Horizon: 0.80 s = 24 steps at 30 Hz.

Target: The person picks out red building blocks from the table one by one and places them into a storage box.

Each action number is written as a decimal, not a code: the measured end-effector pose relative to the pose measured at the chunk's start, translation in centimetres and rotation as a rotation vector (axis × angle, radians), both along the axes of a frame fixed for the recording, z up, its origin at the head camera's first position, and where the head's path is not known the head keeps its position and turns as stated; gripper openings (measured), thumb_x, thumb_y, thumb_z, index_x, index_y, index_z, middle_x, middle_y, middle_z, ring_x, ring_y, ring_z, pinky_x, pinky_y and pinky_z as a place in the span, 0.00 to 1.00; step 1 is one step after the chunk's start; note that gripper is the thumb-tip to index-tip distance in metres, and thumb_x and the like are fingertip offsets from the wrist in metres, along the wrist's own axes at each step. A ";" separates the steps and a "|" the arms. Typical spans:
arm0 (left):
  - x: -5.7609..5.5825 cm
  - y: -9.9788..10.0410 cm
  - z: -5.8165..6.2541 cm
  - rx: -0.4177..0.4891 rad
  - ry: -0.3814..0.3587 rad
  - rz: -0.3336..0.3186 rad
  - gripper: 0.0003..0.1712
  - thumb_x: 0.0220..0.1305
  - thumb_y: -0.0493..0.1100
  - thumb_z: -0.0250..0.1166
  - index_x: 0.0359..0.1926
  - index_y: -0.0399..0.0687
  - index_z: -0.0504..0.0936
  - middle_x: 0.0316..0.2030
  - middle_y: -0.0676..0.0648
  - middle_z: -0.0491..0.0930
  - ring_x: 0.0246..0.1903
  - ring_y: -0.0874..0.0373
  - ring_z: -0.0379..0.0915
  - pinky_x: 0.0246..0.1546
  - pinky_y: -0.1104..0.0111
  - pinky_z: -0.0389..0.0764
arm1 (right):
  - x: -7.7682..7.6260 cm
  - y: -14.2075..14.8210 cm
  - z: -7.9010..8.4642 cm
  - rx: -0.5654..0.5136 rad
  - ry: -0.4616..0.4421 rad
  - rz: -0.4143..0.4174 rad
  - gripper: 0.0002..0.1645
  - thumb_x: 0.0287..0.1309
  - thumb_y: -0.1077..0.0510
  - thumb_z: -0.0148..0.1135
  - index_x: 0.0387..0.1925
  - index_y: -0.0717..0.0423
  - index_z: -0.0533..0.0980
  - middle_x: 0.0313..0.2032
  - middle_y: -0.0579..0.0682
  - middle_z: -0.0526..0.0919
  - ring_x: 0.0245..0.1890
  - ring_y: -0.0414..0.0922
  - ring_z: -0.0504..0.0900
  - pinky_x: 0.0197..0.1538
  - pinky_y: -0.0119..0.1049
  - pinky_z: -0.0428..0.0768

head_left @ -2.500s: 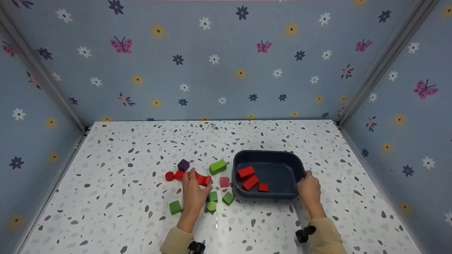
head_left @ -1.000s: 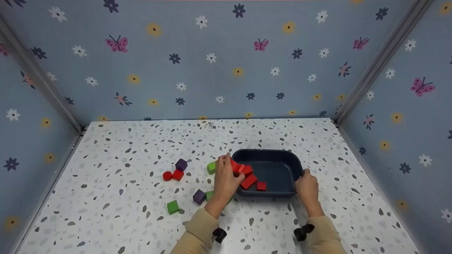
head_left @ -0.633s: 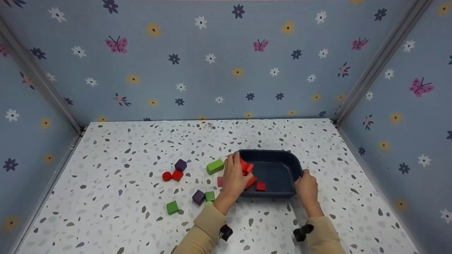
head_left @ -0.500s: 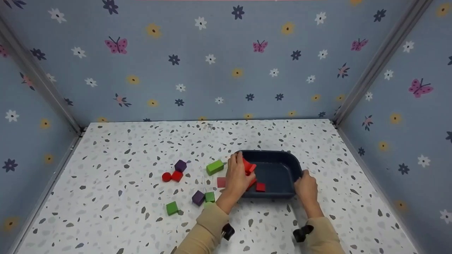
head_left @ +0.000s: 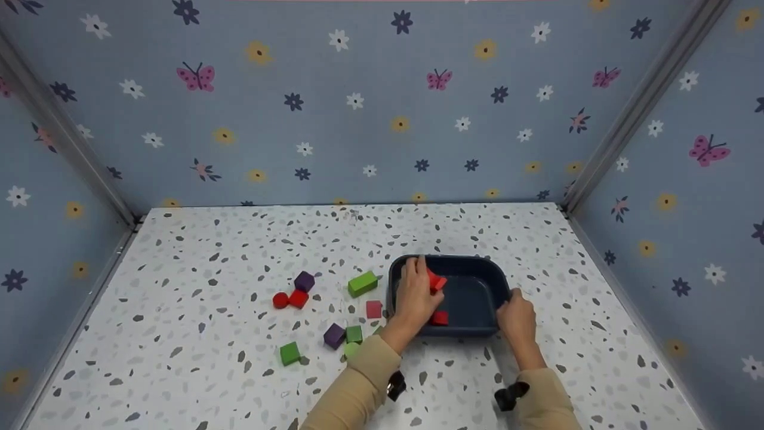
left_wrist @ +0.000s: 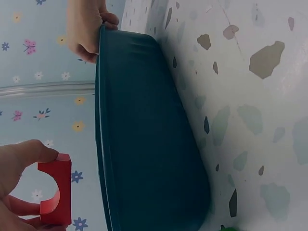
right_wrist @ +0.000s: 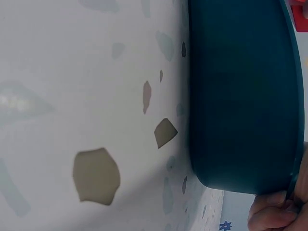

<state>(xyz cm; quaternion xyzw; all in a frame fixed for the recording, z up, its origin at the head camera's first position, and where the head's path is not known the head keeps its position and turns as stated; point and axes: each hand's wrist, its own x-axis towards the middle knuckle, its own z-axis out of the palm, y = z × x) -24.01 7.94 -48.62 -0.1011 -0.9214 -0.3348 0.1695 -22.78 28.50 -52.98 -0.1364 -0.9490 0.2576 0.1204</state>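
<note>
In the head view my left hand (head_left: 416, 301) is over the left part of a dark blue rectangular tray (head_left: 474, 301). It pinches a red arch block (left_wrist: 65, 190) between thumb and fingers; the left wrist view shows the block's curved cut-out, above the tray's rim. My right hand (head_left: 518, 319) grips the tray's right rim, fingers curled over the edge in the right wrist view. Inside the tray a red block (head_left: 440, 318) shows near the front wall; my left hand hides the other red blocks there.
Left of the tray lie a light green block (head_left: 363, 283), a pinkish-red block (head_left: 373, 309), a purple cube (head_left: 335, 336) beside green pieces (head_left: 354, 334), and a lone green cube (head_left: 290, 353). Farther left, another purple cube (head_left: 304, 281) sits by a red cube (head_left: 298, 298) and a red round piece (head_left: 280, 300).
My left hand has taken the red arch block from the table and carried it right, over the tray. A purple cube it had covered now shows. My right hand keeps its grip on the rim.
</note>
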 end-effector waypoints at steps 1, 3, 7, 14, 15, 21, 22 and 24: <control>0.0 0.1 -0.1 0.001 -0.007 -0.005 0.42 0.38 0.40 0.71 0.56 0.32 0.64 0.48 0.39 0.65 0.46 0.48 0.65 0.39 0.63 0.74 | 0.0 0.0 0.0 -0.002 -0.001 -0.002 0.14 0.51 0.68 0.46 0.41 0.72 0.68 0.34 0.71 0.76 0.31 0.62 0.77 0.30 0.52 0.73; -0.1 0.4 -0.2 -0.004 -0.016 -0.015 0.42 0.38 0.39 0.71 0.56 0.32 0.64 0.48 0.39 0.66 0.47 0.48 0.65 0.40 0.63 0.74 | 0.1 0.0 0.0 -0.005 -0.005 -0.003 0.15 0.51 0.68 0.45 0.41 0.72 0.68 0.34 0.72 0.75 0.31 0.62 0.77 0.31 0.52 0.72; -0.4 0.8 -0.6 -0.014 -0.028 -0.048 0.40 0.40 0.38 0.70 0.56 0.31 0.64 0.48 0.38 0.65 0.47 0.48 0.65 0.42 0.64 0.73 | 0.1 0.1 0.0 -0.008 -0.017 -0.010 0.15 0.52 0.67 0.45 0.42 0.71 0.68 0.35 0.72 0.75 0.33 0.63 0.77 0.32 0.53 0.72; -0.8 1.5 -1.2 -0.058 -0.061 -0.093 0.40 0.42 0.39 0.70 0.56 0.30 0.64 0.48 0.38 0.65 0.48 0.48 0.64 0.45 0.65 0.72 | 0.0 0.0 0.1 -0.025 -0.042 -0.020 0.15 0.53 0.66 0.46 0.43 0.70 0.68 0.36 0.71 0.75 0.34 0.61 0.77 0.33 0.52 0.73; -0.9 1.6 -1.2 -0.067 -0.066 -0.097 0.40 0.42 0.39 0.70 0.56 0.30 0.63 0.48 0.38 0.65 0.49 0.48 0.64 0.45 0.65 0.72 | 0.0 -0.1 0.1 -0.026 -0.045 -0.020 0.15 0.54 0.66 0.46 0.43 0.70 0.68 0.37 0.70 0.75 0.34 0.61 0.77 0.34 0.52 0.73; -1.4 2.0 -1.4 -0.096 -0.093 -0.101 0.40 0.43 0.40 0.70 0.57 0.31 0.63 0.49 0.38 0.65 0.49 0.48 0.65 0.42 0.65 0.73 | -0.1 0.0 0.0 -0.023 -0.044 -0.017 0.15 0.53 0.67 0.45 0.43 0.70 0.68 0.36 0.70 0.76 0.33 0.60 0.77 0.33 0.51 0.73; -1.4 2.1 -1.4 -0.100 -0.095 -0.099 0.41 0.43 0.40 0.70 0.57 0.31 0.63 0.49 0.38 0.65 0.49 0.48 0.65 0.42 0.65 0.73 | -0.1 0.0 0.0 -0.020 -0.037 -0.017 0.15 0.53 0.67 0.45 0.42 0.70 0.68 0.35 0.70 0.76 0.32 0.61 0.77 0.33 0.51 0.73; -1.6 2.2 -1.5 -0.104 -0.096 -0.099 0.41 0.43 0.40 0.70 0.58 0.30 0.63 0.49 0.38 0.65 0.48 0.48 0.65 0.42 0.65 0.73 | 0.0 0.0 0.0 -0.014 -0.025 -0.016 0.14 0.52 0.67 0.45 0.41 0.70 0.69 0.34 0.70 0.76 0.32 0.61 0.77 0.32 0.51 0.73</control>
